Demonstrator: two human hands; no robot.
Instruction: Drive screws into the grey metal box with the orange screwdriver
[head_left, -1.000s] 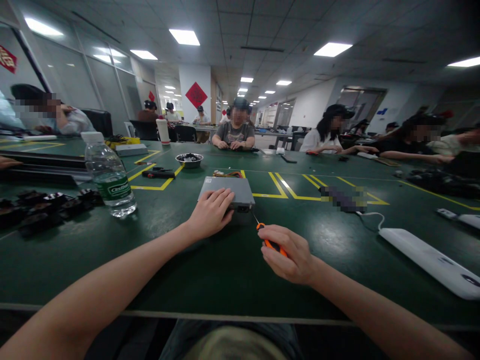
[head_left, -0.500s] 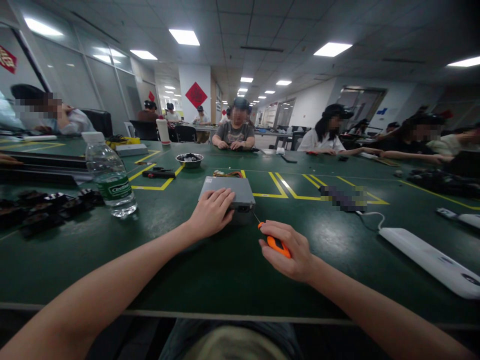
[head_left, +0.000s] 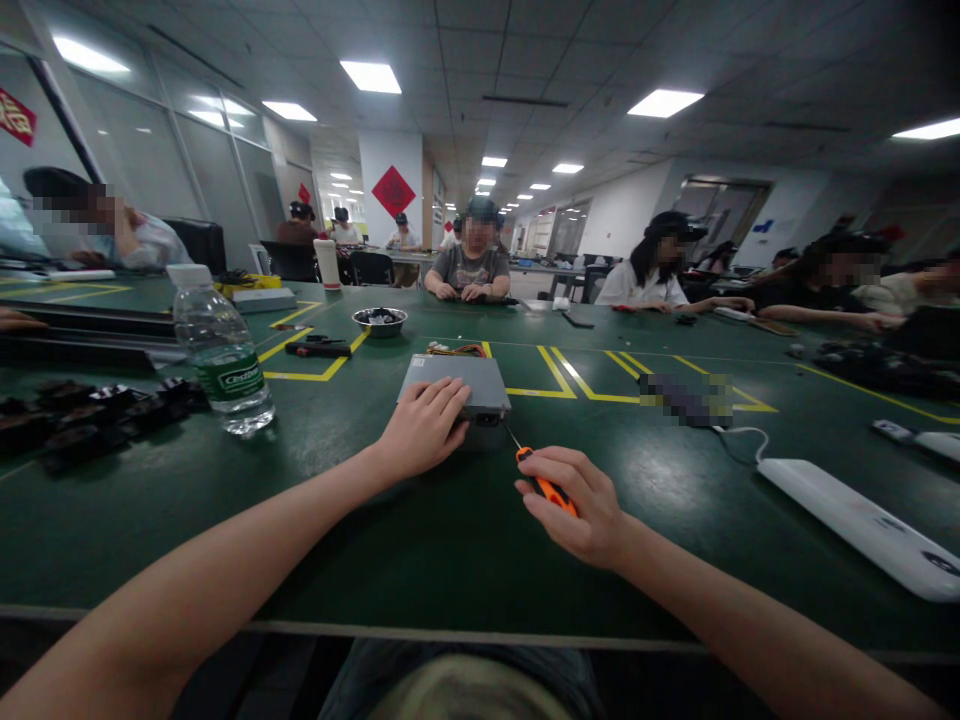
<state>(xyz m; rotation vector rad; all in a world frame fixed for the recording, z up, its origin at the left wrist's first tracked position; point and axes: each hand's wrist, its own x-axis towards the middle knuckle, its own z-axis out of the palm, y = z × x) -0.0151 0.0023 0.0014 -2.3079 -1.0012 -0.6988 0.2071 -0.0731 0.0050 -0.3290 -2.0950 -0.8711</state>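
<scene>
A grey metal box [head_left: 486,378] with a socket on its near side and coloured wires [head_left: 461,350] behind it rests on the green table [head_left: 420,560]. My left hand [head_left: 426,425] lies over the left part of its top and near edge, the fingers stretched out. In my right hand [head_left: 574,500] is an orange and black screwdriver [head_left: 551,490], held between thumb and fingers. Its thin shaft points up and left to the box's near right corner. Whether the tip touches a screw there is too small to tell.
Left of the box stand a water bottle [head_left: 229,365] and black parts [head_left: 82,425]. Beyond are a black tool [head_left: 319,349] and a metal bowl [head_left: 379,321]. A white power bank [head_left: 855,520] with a cable lies right. Several people sit around the table.
The screwdriver's handle has turned in my right hand and shows more black between the orange. The fingers have shifted slightly. My left hand and the box stay in place.
</scene>
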